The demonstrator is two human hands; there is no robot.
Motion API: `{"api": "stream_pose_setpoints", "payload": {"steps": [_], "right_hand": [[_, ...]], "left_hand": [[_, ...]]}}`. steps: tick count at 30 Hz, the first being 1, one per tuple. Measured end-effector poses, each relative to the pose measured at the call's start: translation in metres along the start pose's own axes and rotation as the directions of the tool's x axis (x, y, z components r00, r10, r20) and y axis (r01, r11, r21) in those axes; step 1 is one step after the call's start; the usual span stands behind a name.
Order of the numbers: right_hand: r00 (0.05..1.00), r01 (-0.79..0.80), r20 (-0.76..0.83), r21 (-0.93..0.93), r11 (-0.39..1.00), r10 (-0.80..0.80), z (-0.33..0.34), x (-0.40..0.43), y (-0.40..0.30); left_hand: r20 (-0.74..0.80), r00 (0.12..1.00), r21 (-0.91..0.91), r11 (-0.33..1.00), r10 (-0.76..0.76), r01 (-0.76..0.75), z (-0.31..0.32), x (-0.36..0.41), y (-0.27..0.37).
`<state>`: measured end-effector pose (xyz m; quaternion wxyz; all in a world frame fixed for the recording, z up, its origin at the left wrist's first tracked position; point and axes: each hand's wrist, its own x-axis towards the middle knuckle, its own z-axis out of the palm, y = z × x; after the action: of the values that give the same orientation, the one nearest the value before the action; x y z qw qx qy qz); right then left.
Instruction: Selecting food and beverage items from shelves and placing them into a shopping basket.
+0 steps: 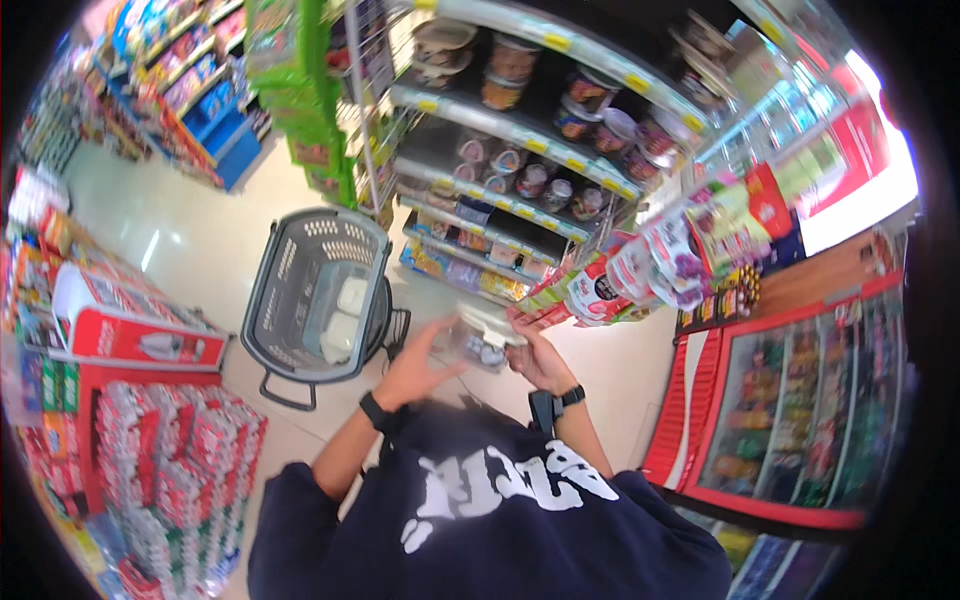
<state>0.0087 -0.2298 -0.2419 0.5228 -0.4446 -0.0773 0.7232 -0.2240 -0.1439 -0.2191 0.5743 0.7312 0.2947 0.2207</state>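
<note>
Between my hands is a clear plastic container with a white lid (486,341), blurred, with small bluish-white things inside. My right hand (541,361) grips its right end by the lid. At its left side is my left hand (421,361), thumb and fingers spread; whether it touches the container is unclear. To the left stands a grey shopping basket (315,292) with perforated walls and a dark handle. White-topped containers (346,319) lie in the bottom of it.
Ahead rises a shelf rack (487,191) of tubs and cups. Hanging snack pouches (652,262) jut out at right, above a red-framed glass-door cooler (787,405). Stacked red and white can packs (180,450) stand at lower left. A green display (300,97) stands beyond the basket.
</note>
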Motion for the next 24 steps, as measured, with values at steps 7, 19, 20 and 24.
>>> {"api": "stream_pose_setpoints", "payload": {"steps": [7, 19, 20, 24], "right_hand": [[0.999, 0.043, -0.014, 0.108, 0.993, -0.041, -0.074, -0.075, 0.058], [0.959, 0.256, -0.185, 0.245, 0.935, -0.214, -0.111, -0.139, 0.093], [0.954, 0.281, -0.178, 0.251, 0.926, -0.241, -0.112, -0.136, 0.093], [0.936, 0.343, -0.175, 0.26, 0.903, -0.305, -0.099, -0.127, 0.071]], "left_hand": [[0.143, 0.987, 0.155, 0.983, 0.077, -0.099, 0.078, -0.019, 0.011], [0.423, 0.905, 0.034, 0.997, 0.042, -0.062, 0.135, -0.011, 0.006], [0.44, 0.897, 0.048, 0.996, 0.044, -0.072, 0.134, -0.006, 0.008], [0.432, 0.899, 0.049, 0.995, 0.062, -0.092, 0.124, 0.014, 0.02]]}}
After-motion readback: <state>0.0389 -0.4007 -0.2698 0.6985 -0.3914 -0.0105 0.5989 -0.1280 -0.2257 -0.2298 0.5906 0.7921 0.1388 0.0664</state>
